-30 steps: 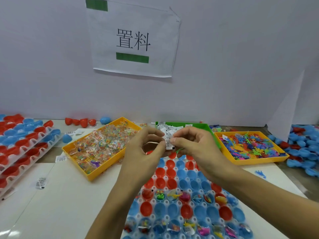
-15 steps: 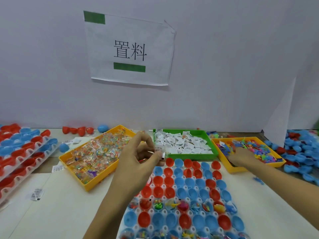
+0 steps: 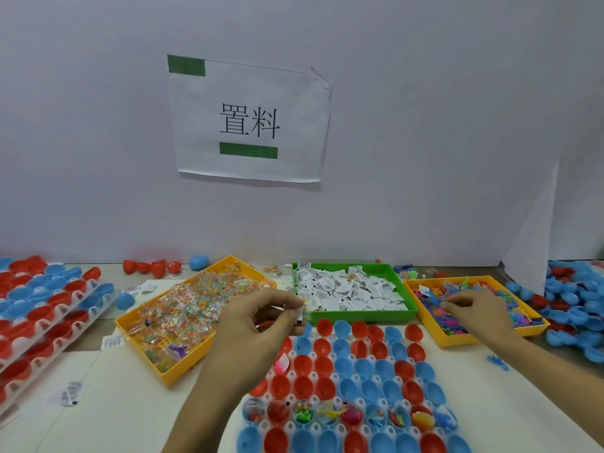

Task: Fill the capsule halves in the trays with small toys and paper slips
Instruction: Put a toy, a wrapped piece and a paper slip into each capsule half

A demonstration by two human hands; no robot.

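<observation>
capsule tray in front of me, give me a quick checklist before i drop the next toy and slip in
1. Slip in hand: ok, the left hand pinches a paper slip over the capsule tray's far left corner.
2. Toy picked: cannot tell, the right hand has its fingertips in the right yellow bin, but a gripped toy is not clear.
3. Empty halves available: ok, the far rows are open and empty.
4. Filled row: ok, one near row already holds toys.
5. Slip supply: ok, the green bin holds many slips.
</observation>
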